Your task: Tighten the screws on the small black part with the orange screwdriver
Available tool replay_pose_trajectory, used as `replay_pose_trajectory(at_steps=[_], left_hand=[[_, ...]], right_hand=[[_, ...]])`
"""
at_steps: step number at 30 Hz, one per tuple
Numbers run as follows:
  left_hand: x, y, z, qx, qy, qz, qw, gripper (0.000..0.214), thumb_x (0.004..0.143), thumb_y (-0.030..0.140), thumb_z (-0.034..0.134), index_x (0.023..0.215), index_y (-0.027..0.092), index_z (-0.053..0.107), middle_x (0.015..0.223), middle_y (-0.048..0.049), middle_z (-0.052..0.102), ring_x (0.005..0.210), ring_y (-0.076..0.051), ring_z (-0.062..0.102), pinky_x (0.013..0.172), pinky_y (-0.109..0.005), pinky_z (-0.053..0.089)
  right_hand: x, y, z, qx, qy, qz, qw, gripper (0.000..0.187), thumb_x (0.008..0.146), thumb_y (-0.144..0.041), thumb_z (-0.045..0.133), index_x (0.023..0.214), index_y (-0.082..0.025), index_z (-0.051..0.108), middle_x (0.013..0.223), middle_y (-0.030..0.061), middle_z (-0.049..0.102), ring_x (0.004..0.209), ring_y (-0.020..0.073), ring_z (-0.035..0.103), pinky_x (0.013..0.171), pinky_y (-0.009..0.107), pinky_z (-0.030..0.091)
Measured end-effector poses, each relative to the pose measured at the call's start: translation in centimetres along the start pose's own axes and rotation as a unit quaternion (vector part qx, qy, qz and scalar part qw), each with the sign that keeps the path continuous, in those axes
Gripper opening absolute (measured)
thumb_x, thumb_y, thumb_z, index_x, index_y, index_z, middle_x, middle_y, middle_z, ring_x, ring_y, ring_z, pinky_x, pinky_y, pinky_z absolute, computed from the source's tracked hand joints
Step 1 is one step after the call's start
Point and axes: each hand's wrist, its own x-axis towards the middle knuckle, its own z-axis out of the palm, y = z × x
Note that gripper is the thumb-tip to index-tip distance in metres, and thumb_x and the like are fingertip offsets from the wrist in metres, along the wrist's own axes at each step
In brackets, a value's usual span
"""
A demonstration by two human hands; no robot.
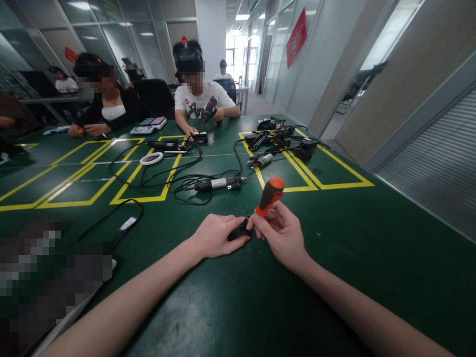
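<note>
On the green table, my left hand (219, 235) is closed around a small black part (240, 230), holding it down against the surface. What kind of part it is I cannot make out. My right hand (284, 235) grips a screwdriver (273, 193) with an orange and dark grey handle. The handle leans up and slightly to the right, and its lower end points toward the black part. My fingers hide the screwdriver's tip, so whether it touches the part cannot be seen.
Beyond my hands lies a corded electric screwdriver (219, 184) with looped cable. A white ring (151, 158) and several black tools and cables lie farther back. Across the table a person (203, 99) holds a power drill (210, 109); another person (111, 106) sits at left.
</note>
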Motion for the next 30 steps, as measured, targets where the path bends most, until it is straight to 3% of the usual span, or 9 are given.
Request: replay_pose_trajectory(at_steps=[5, 11, 16, 24, 30], left_hand=[[-0.1, 0.0, 0.1, 0.017, 0.003, 0.0, 1.0, 0.027, 0.098, 0.042, 0.059, 0.112, 0.02, 0.066, 0.079, -0.0012, 0.072, 0.068, -0.017, 0.068, 0.057, -0.025, 0.04], [-0.1, -0.1, 0.1, 0.012, 0.001, -0.002, 1.0, 0.027, 0.098, 0.042, 0.059, 0.111, 0.02, 0.066, 0.081, -0.0011, 0.072, 0.069, -0.016, 0.068, 0.058, -0.025, 0.041], [-0.1, 0.0, 0.1, 0.007, 0.001, -0.003, 1.0, 0.024, 0.097, 0.041, 0.059, 0.106, 0.021, 0.066, 0.078, -0.0003, 0.069, 0.067, -0.016, 0.067, 0.057, -0.025, 0.04], [0.0, 0.1, -0.1, 0.015, -0.005, 0.0, 1.0, 0.025, 0.098, 0.041, 0.059, 0.11, 0.02, 0.066, 0.082, -0.0015, 0.072, 0.069, -0.017, 0.069, 0.058, -0.026, 0.041], [0.0, 0.0, 0.0, 0.022, -0.01, -0.007, 1.0, 0.03, 0.098, 0.042, 0.058, 0.115, 0.018, 0.066, 0.087, -0.0034, 0.075, 0.072, -0.018, 0.071, 0.059, -0.026, 0.043]], right_hand=[[0.2, -0.4, -0.1, -0.03, 0.007, 0.004, 1.0, 0.018, 0.088, -0.035, 0.074, 0.084, -0.02, 0.065, 0.069, 0.0, 0.068, 0.052, 0.0096, 0.054, 0.049, 0.023, 0.047], [0.2, -0.6, -0.1, -0.02, -0.034, -0.013, 0.999, 0.027, 0.098, -0.042, 0.061, 0.082, -0.02, 0.065, 0.067, -0.0007, 0.062, 0.051, 0.0097, 0.052, 0.048, 0.024, 0.044], [0.0, 0.1, -0.1, -0.012, -0.019, -0.027, 0.999, 0.018, 0.097, -0.04, 0.064, 0.096, -0.023, 0.06, 0.073, -0.0001, 0.069, 0.057, 0.011, 0.056, 0.055, 0.025, 0.049], [-0.3, 0.8, -0.1, -0.041, 0.003, -0.029, 0.999, 0.011, 0.091, -0.03, 0.072, 0.09, -0.023, 0.063, 0.073, -0.0015, 0.067, 0.066, 0.0145, 0.064, 0.065, 0.028, 0.054], [0.1, 0.0, -0.4, -0.088, 0.003, -0.087, 0.992, 0.008, 0.09, -0.025, 0.071, 0.083, -0.023, 0.07, 0.078, 0.001, 0.069, 0.069, 0.0157, 0.062, 0.064, 0.029, 0.053]])
